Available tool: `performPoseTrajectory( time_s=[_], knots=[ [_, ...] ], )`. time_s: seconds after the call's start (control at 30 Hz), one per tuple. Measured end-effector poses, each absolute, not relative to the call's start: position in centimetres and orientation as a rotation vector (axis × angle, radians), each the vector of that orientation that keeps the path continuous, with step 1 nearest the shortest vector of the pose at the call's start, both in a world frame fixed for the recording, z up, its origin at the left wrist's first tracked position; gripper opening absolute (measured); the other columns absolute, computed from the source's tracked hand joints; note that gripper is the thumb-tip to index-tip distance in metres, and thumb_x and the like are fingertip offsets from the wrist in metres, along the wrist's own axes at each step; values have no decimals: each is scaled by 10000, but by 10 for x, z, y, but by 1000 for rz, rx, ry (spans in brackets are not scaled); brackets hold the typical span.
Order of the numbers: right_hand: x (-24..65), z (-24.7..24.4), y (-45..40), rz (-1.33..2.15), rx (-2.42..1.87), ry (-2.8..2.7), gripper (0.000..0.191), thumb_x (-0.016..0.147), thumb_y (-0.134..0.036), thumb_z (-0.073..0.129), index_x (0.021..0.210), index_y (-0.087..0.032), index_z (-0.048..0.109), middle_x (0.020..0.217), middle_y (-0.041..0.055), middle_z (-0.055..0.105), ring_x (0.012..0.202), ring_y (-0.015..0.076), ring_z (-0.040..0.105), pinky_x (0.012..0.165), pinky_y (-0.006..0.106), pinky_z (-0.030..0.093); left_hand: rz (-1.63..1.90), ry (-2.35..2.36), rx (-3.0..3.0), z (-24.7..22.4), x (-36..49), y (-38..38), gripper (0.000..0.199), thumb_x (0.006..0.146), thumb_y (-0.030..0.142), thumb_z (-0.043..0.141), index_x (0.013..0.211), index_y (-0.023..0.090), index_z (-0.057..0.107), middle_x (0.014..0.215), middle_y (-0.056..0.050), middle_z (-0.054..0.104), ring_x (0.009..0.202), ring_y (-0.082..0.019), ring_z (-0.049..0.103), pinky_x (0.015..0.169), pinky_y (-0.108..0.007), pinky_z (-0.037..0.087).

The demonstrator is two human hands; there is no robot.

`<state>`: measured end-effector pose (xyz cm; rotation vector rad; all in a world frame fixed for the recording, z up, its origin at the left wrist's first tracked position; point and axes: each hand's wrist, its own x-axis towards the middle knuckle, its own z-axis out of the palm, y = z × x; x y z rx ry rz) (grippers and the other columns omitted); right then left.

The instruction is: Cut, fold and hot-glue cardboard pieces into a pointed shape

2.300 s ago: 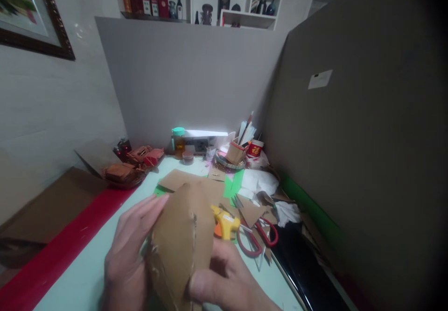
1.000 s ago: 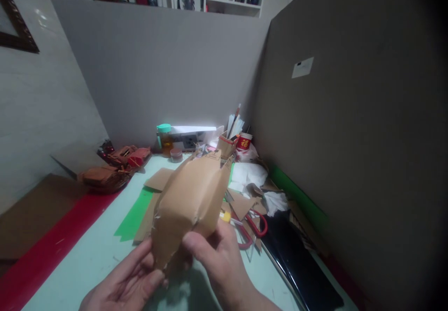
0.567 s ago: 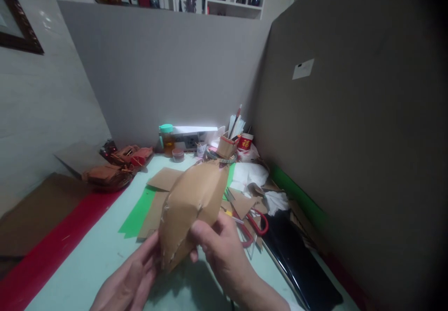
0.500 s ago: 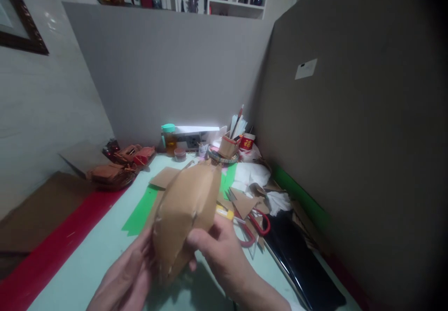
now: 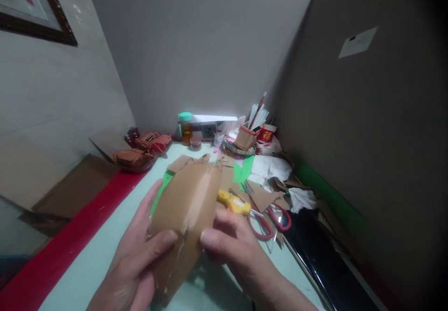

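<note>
The bent cardboard form [image 5: 196, 194] is in the lower middle of the frame, lifted above the pale worktop [image 5: 75, 273] and tilted, with its narrow end towards the bottom edge. Both hands hold it. The left hand [image 5: 131, 259] lays its thumb flat across the upper face, while its other fingers go along the left side and underneath, so the grip presses the form between them. The right hand [image 5: 238, 248] pinches the lower right edge; its thumb tip is on the cardboard, but the ends of the other fingers are partly hidden.

What has just changed is mainly the left thumb: half a second ago it was off this face, and now it rests beside the split seam [image 5: 185, 231]. The form is also turned, so the seam looks more upward. In my judgement this gives steadier control for checking or pressing the joint, which still shows a small gap at its upper end.

The yellow glue gun [image 5: 236, 203], partly covered before, shows more fully beside the form, near the red-handled scissors [image 5: 273, 218].
</note>
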<state>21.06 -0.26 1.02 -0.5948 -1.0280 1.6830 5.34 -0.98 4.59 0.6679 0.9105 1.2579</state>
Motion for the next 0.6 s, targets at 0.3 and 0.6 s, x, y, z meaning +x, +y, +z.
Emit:
performPoseTrajectory(
  time_s=[0.3,0.6],
  knots=[
    [208,7,-9,1832,-513,-826,384,774,-377,835,1094,-174,771,795,27,669,612,71,551,644,168,488,1160,1053,644,45,53,-8,724,609,208,910,1255,333,607,1161,-25,761,1150,-333,694,1042,-441,523],
    [200,0,-7,1830,-478,-733,415,709,-364,883,1041,-135,783,639,-13,603,466,33,390,525,152,417,1124,1131,713,41,54,-8,678,570,270,921,1160,332,594,1109,-23,763,954,-321,759,876,-422,602]
  ],
)
